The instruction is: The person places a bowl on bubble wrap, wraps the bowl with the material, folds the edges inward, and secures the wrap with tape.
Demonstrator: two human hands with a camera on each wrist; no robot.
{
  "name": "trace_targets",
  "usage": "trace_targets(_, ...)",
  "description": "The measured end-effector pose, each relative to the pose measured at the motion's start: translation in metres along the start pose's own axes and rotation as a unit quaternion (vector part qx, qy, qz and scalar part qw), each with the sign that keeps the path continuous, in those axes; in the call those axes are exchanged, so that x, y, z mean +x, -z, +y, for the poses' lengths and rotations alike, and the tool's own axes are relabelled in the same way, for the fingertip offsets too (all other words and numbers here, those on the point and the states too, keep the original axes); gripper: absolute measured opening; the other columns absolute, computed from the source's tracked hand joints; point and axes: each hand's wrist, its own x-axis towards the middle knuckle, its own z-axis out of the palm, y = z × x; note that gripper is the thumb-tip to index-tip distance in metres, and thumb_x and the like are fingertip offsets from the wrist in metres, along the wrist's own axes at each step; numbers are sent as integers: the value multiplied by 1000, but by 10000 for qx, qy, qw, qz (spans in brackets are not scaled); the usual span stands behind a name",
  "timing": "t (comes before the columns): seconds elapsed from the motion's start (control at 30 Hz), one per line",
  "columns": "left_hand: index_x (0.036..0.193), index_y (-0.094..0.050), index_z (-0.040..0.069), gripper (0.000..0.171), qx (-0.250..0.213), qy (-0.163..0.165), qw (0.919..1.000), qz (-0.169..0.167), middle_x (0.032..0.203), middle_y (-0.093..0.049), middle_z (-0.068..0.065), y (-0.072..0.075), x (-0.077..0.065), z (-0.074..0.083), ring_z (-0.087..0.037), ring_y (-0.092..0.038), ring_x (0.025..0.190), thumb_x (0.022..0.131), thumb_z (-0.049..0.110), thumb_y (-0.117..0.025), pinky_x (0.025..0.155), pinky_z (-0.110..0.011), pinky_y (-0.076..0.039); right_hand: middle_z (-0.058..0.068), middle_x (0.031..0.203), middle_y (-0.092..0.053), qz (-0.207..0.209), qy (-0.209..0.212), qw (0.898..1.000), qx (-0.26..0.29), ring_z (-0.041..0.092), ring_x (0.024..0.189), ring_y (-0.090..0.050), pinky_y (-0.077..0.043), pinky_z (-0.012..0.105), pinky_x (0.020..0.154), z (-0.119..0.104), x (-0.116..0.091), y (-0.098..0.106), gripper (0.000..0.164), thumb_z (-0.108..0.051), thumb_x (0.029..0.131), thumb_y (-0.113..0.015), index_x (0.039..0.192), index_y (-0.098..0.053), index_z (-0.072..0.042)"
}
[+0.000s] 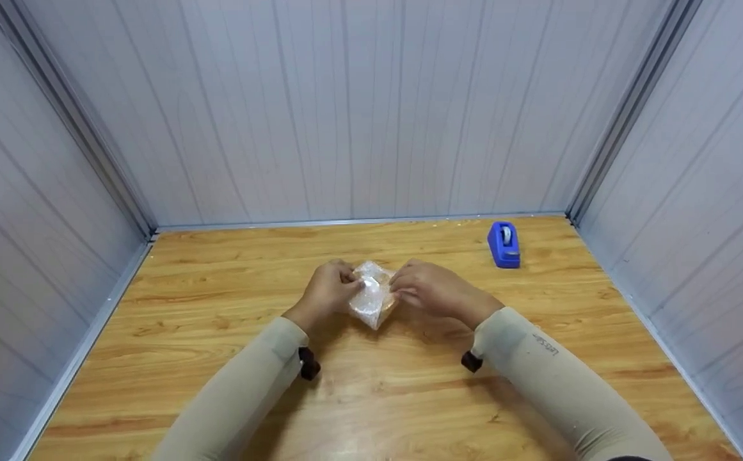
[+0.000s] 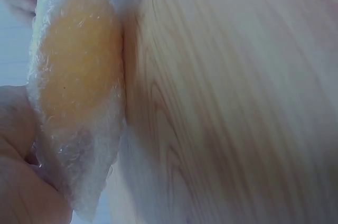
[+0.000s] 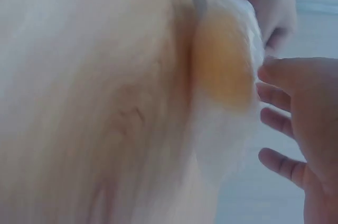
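A small bundle of bubble wrap sits on the table between both hands. Through its clear layers a rounded orange-yellow thing shows; its kind cannot be told. My left hand pinches the bundle's left side, thumb on top of the wrap. At the right side, my right hand pinches the wrap's edge with thumb and fingertip. In the right wrist view the other fingers of that hand are spread and bent beside the wrap. That view is blurred.
A blue tape dispenser with a roll of tape stands at the back right of the wooden table. Pale panel walls close off the back and both sides.
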Motion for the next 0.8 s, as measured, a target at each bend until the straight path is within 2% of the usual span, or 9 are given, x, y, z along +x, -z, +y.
trace_targets(0.1, 91, -86, -2, 13, 35, -3, 10000, 41, 139, -77, -21, -1, -1, 1, -40, -71, 136, 100, 7, -86, 108, -44, -65, 12, 126, -83, 233, -795, 9962, 251, 34, 122, -77, -63, 53, 110, 12, -6, 9, 21, -21, 113, -72, 122, -83, -6)
trace_targets(0.17, 89, -85, -1, 13, 38, 11, 10000, 33, 137, -78, -19, -1, -1, 1, -38, -72, 134, 100, 6, -86, 105, -42, -65, 12, 125, -82, 294, -1462, 9879, 431, 34, 121, -77, -63, 55, 110, 22, -10, 16, 24, -27, 114, -70, 123, -82, -7)
trace_targets(0.33, 88, -84, 0, 14, -2, 105, 9999, -35, 131, -78, -16, -1, -2, 3, -33, -73, 126, 101, 6, -85, 93, -36, -66, 11, 129, -80, 339, -2930, 9512, 910, 33, 120, -76, -63, 57, 106, 54, -23, 34, 37, -41, 118, -63, 129, -81, -10)
trace_targets(0.4, 87, -84, 1, 15, 30, 112, 9999, -35, 130, -78, -15, -3, -1, 4, -33, -73, 125, 101, 7, -85, 91, -34, -66, 11, 129, -80, 404, -3306, 9373, 1026, 32, 115, -75, -63, 55, 100, 68, -32, 40, 40, -43, 119, -61, 131, -81, -11)
trace_targets(0.5, 86, -84, 2, 16, 70, 135, 9999, -49, 127, -78, -13, -6, -1, 5, -32, -74, 123, 100, 8, -86, 91, -34, -66, 12, 119, -79, 567, -3744, 9183, 1156, 29, 97, -71, -60, 50, 87, 87, -47, 47, 41, -45, 120, -57, 131, -80, -14)
trace_targets(0.6, 86, -85, 2, 15, 83, 124, 9999, -48, 124, -78, -13, -7, -2, 6, -31, -73, 120, 100, 8, -87, 90, -34, -66, 15, 121, -79, 800, -4035, 9041, 1158, 26, 87, -66, -57, 49, 85, 103, -62, 51, 48, -49, 121, -53, 141, -77, -13)
trace_targets(0.67, 87, -84, 2, 15, 49, 135, 9999, -62, 123, -78, -12, -6, -2, 6, -29, -73, 117, 100, 7, -86, 87, -32, -65, 18, 129, -79, 892, -4237, 8943, 1127, 30, 94, -70, -60, 54, 93, 112, -69, 54, 53, -51, 121, -50, 147, -74, -10)
trace_targets(0.73, 87, -84, 1, 14, 14, 136, 9999, -58, 120, -77, -12, -6, -3, 7, -27, -72, 111, 100, 7, -86, 82, -30, -64, 19, 143, -76, 935, -4462, 8828, 1132, 35, 113, -74, -60, 59, 107, 121, -74, 58, 58, -52, 121, -48, 154, -69, -9)
trace_targets(0.8, 87, -84, 1, 14, -41, 141, 9999, -64, 116, -75, -11, -4, -3, 7, -24, -69, 106, 100, 6, -86, 78, -27, -61, 21, 150, -72, 889, -4731, 8681, 1211, 42, 131, -71, -56, 65, 116, 128, -79, 61, 60, -51, 122, -46, 157, -66, -8)
